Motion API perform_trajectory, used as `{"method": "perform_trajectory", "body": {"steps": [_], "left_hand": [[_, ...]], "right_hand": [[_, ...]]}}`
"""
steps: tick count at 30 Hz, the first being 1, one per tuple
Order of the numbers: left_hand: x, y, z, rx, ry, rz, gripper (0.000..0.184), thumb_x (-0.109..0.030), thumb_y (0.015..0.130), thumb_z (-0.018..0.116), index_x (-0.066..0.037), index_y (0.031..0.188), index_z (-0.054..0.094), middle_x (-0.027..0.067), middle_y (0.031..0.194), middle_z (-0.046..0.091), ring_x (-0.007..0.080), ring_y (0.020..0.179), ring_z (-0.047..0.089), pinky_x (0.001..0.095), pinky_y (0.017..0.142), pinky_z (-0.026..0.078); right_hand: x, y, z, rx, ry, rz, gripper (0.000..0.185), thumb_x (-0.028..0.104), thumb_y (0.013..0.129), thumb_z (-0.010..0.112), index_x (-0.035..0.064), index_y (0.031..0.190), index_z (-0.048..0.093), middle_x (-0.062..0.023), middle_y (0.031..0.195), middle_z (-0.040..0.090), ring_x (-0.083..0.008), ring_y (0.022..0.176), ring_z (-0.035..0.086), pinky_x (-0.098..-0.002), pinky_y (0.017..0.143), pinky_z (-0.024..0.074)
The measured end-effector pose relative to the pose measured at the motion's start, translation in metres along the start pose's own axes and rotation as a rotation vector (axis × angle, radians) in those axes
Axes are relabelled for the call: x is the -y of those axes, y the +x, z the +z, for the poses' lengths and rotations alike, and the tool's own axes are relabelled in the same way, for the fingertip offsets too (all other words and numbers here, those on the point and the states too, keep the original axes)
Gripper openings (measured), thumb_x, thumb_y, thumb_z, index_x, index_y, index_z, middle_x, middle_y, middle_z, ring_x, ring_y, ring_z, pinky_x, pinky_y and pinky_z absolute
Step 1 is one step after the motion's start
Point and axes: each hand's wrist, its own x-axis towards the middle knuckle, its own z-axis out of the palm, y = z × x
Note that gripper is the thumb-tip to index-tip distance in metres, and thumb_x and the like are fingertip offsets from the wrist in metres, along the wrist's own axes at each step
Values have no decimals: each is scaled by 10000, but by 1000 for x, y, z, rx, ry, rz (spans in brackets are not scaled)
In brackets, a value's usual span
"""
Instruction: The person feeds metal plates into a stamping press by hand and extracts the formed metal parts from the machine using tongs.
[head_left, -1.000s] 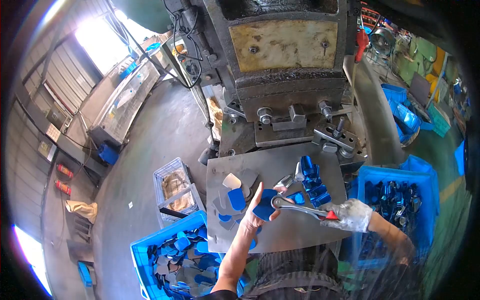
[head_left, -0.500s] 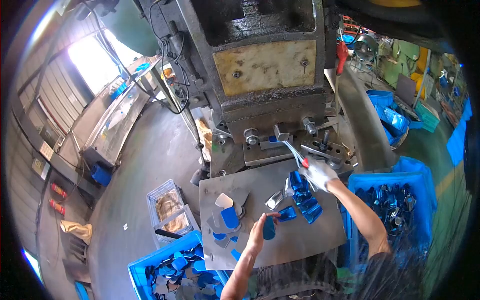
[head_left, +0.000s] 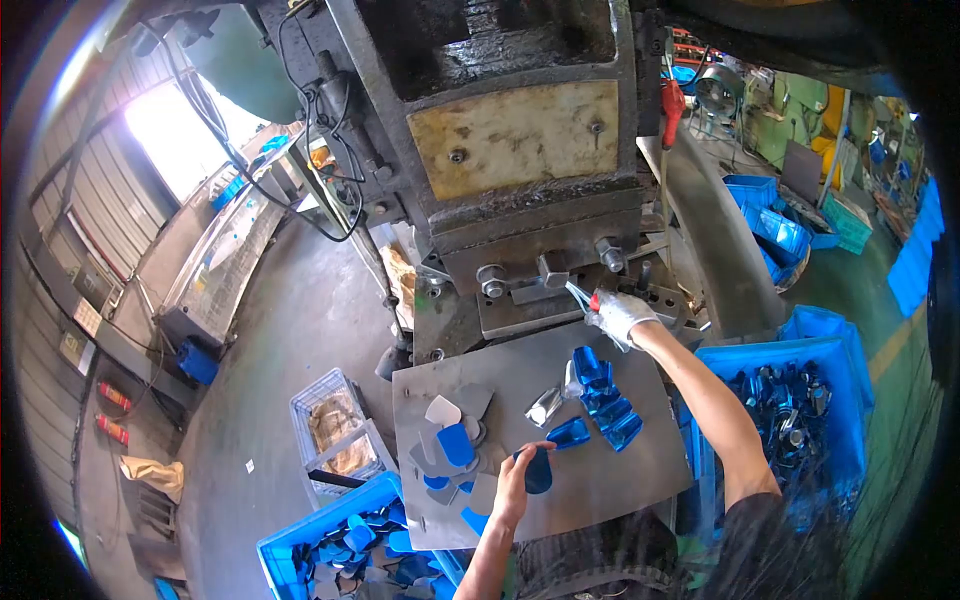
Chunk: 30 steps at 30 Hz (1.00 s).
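Note:
My left hand pinches a dark blue flat piece over the front of the metal table. Gloved in white, my right hand is closed on the red-handled tongs, whose tips reach the die under the press; what lies at the tips is hidden. Between my hands lie shiny blue formed pieces and a silver piece. To the left, flat grey pieces and a blue blank are spread on the table.
A blue bin of flat pieces stands at the front left, with a wire basket behind it. On the right is a blue bin of formed parts. A curved metal chute stands beyond the table's right side.
My right hand has moved from beside my left hand up to the press with the tongs. The blue piece that was at the tongs is out of sight. My left hand has drawn back lower.

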Motion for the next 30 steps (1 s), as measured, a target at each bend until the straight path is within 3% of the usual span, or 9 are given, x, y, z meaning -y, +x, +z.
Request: {"method": "perform_trajectory", "body": {"steps": [7, 12, 15, 18, 22, 24, 26, 29, 30], "left_hand": [[-14, -5, 10, -97, 28, -31, 225, -233, 864, 541, -33, 920, 627, -17, 786, 579, 50, 662, 514, 190, 604, 407], [-12, -5, 5, -183, 60, 36, 161, -194, 824, 602, -60, 912, 587, -6, 779, 574, 64, 666, 539, 206, 572, 432], [-7, -1, 7, -170, 44, 23, 157, -181, 824, 599, -69, 931, 574, 7, 800, 582, 76, 674, 559, 207, 564, 445], [-9, -1, 9, -155, -20, -19, 154, -182, 837, 580, -70, 943, 574, 9, 805, 585, 84, 682, 571, 210, 567, 456], [-16, -4, 8, -146, -13, -18, 164, -184, 849, 577, -52, 945, 573, 19, 789, 591, 92, 677, 576, 222, 579, 467], [-18, -3, 4, -144, 12, -8, 168, -184, 855, 573, -43, 947, 574, 24, 803, 598, 92, 691, 581, 229, 600, 480], [-17, -2, 2, -140, 32, 0, 166, -182, 860, 570, -40, 946, 574, 25, 811, 602, 92, 697, 582, 234, 609, 488], [-15, -1, 3, -116, 47, -7, 152, -177, 865, 568, -42, 935, 572, 28, 813, 605, 94, 691, 584, 236, 605, 490], [-16, 0, 4, -100, 47, -17, 145, -173, 866, 568, -43, 929, 570, 30, 813, 605, 97, 684, 587, 236, 603, 490]], "right_hand": [[-16, 13, -2, -69, -79, -50, 312, 379, 841, 512, 78, 909, 562, -179, 834, 618, -366, 792, 595, -445, 677, 466], [-10, 3, -18, 96, 296, 46, 335, 409, 835, 528, 77, 858, 568, -116, 662, 593, -260, 568, 590, -377, 546, 449], [-12, -5, -12, 43, 193, 28, 329, 415, 837, 529, 88, 842, 564, -106, 648, 589, -239, 536, 584, -377, 506, 439], [-4, -10, -20, 53, 234, 29, 327, 418, 835, 537, 92, 834, 556, -93, 632, 575, -202, 536, 573, -358, 498, 426], [-27, -23, 3, 245, 778, 170, 325, 422, 840, 537, 97, 848, 539, -62, 604, 527, -148, 578, 546, -324, 521, 407], [-16, -57, -19, 172, 296, -55, 308, 375, 860, 530, 71, 903, 549, -116, 691, 576, -245, 597, 553, -351, 556, 426], [-46, -72, 16, 234, 286, -79, 363, 374, 873, 511, 15, 914, 543, -173, 758, 598, -300, 676, 586, -382, 642, 445], [-44, -108, 15, 236, 403, -172, 360, 361, 857, 558, 2, 879, 538, -146, 739, 591, -211, 645, 568, -336, 623, 454], [-44, -118, 19, 332, 753, -26, 340, 345, 847, 584, 7, 860, 542, -111, 749, 595, -165, 653, 566, -316, 609, 460]]}}
